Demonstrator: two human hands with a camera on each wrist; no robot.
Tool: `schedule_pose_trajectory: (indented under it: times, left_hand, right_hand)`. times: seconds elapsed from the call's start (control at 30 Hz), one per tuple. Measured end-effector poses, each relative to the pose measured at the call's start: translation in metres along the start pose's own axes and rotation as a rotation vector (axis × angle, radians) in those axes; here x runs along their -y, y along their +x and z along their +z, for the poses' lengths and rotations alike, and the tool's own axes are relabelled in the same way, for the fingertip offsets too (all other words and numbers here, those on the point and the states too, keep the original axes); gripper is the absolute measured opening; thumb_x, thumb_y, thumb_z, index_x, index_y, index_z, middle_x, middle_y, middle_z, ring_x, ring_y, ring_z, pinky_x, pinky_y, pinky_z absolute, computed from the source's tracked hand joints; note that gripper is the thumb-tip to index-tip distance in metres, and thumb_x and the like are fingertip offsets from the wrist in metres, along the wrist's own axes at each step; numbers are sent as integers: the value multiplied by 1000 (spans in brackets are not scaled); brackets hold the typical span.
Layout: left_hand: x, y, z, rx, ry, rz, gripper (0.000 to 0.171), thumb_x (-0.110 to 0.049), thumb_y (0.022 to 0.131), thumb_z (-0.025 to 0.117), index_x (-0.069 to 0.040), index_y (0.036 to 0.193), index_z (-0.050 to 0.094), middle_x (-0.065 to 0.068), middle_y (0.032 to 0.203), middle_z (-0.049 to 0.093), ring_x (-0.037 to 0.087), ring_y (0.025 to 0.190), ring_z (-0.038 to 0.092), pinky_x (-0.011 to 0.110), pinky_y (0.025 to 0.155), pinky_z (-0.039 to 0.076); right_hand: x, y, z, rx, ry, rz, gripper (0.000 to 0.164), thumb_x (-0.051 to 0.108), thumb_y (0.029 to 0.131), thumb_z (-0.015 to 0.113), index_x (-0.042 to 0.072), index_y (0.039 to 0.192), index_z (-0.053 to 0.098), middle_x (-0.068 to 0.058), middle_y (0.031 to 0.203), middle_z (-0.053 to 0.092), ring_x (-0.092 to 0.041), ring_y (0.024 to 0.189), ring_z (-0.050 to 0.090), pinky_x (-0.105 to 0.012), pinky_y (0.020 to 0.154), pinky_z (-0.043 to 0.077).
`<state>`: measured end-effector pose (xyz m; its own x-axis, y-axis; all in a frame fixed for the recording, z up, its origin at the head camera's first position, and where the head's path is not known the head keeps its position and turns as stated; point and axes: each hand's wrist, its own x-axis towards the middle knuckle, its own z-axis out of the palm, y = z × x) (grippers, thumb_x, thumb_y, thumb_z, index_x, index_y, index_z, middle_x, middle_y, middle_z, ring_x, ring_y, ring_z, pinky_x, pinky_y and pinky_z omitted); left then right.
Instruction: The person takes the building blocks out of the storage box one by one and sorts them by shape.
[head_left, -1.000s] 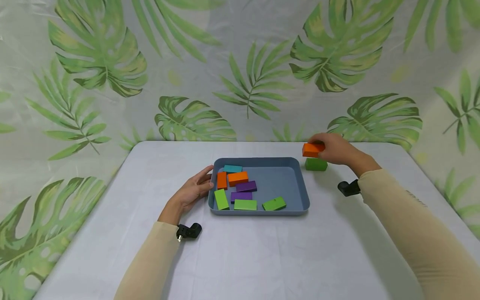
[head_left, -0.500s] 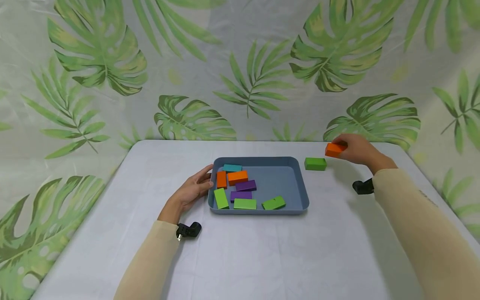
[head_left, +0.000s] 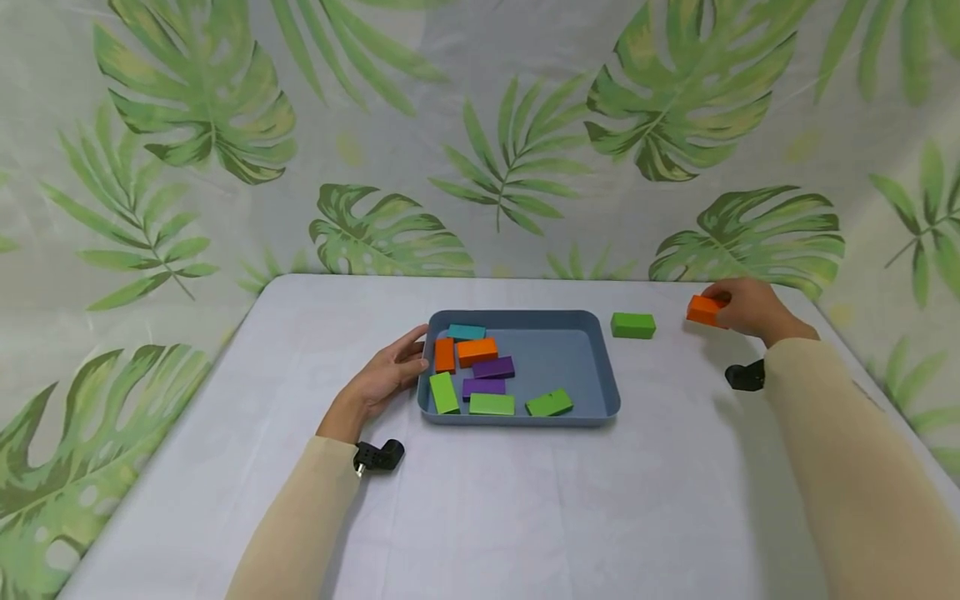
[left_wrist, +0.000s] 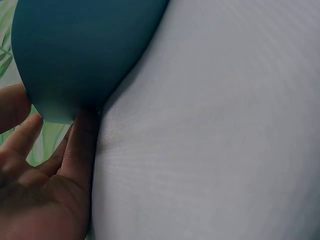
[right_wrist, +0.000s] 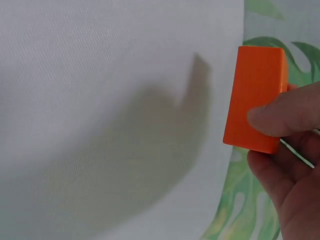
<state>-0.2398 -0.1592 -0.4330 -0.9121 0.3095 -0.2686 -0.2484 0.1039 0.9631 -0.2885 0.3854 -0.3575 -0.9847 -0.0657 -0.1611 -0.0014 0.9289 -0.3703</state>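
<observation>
My right hand [head_left: 752, 310] pinches an orange block [head_left: 703, 311] between thumb and fingers near the table's far right edge. In the right wrist view, the thumb presses on the face of this orange block [right_wrist: 256, 95]. To its left a green block [head_left: 633, 326] lies on the table. My left hand [head_left: 381, 379] touches the left side of a blue-grey tray [head_left: 520, 421], its fingers loosely extended. Seen from the left wrist, the fingers rest against the outer wall of the tray [left_wrist: 80, 50]. Inside the tray are several blocks, among them an orange block [head_left: 477, 352] and a purple block [head_left: 493, 367].
Also in the tray lie a teal block [head_left: 467, 332] and several green ones, such as the green block [head_left: 550, 403] at the front right. A white cloth covers the table [head_left: 487, 508]. Behind it hangs a leaf-patterned curtain [head_left: 502, 158].
My right hand has carried the orange block from above the green block to the right, and lowered it slightly. The left hand stays at the tray.
</observation>
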Motion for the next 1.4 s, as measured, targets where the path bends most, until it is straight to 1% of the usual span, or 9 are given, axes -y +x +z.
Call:
schedule_pose_trajectory:
  times: [0.23, 0.3, 0.5, 0.63, 1.07, 1.23, 1.4]
  left_hand:
    - [-3, 1, 1, 11, -6, 7, 69, -4, 100, 52, -30, 158, 25, 13, 165, 22, 31, 150, 29, 51, 123, 27]
    - [-3, 1, 1, 12, -9, 8, 69, -4, 100, 52, -30, 158, 26, 13, 165, 22, 31, 150, 29, 51, 123, 26]
    - [-4, 1, 1, 11, -9, 6, 69, -4, 100, 52, -30, 158, 26, 13, 165, 22, 31, 150, 29, 51, 123, 26]
    - [-5, 0, 2, 10, -9, 6, 68, -4, 100, 52, -29, 158, 26, 13, 165, 22, 31, 151, 28, 50, 123, 27]
    - [-4, 0, 2, 6, -25, -2, 69, -4, 99, 52, -29, 158, 26, 13, 165, 22, 30, 150, 29, 50, 124, 26]
    - [-4, -1, 2, -3, -28, -13, 70, -3, 99, 52, -30, 158, 27, 13, 165, 23, 30, 149, 29, 50, 124, 25]
    - [-3, -1, 2, 1, -28, -8, 70, -3, 99, 52, -29, 158, 26, 13, 164, 23, 31, 149, 30, 51, 124, 25]
  right_hand:
    - [3, 2, 6, -7, 3, -34, 46, -1, 85, 55, -6, 130, 56, -36, 131, 50, -47, 110, 45, -62, 96, 42]
    - [6, 2, 8, -14, 0, -56, 44, -1, 86, 55, -6, 129, 57, -36, 130, 51, -47, 110, 46, -62, 98, 41]
    - [15, 2, 19, -30, -25, -138, 36, 4, 88, 60, -4, 124, 62, -33, 125, 58, -46, 110, 51, -62, 99, 42]
    - [17, 3, 23, -32, -21, -157, 35, 3, 89, 60, -4, 122, 63, -33, 126, 58, -46, 111, 52, -62, 100, 42]
    - [17, 6, 32, 12, -16, -140, 37, -2, 88, 57, -5, 124, 61, -33, 127, 57, -46, 113, 49, -64, 104, 39]
    - [19, 6, 35, 14, -14, -132, 38, -3, 87, 57, -6, 125, 61, -34, 127, 57, -47, 113, 48, -64, 105, 38]
    - [19, 6, 36, 12, -20, -130, 39, -3, 86, 56, -5, 124, 61, -33, 125, 57, -46, 111, 48, -64, 103, 39]
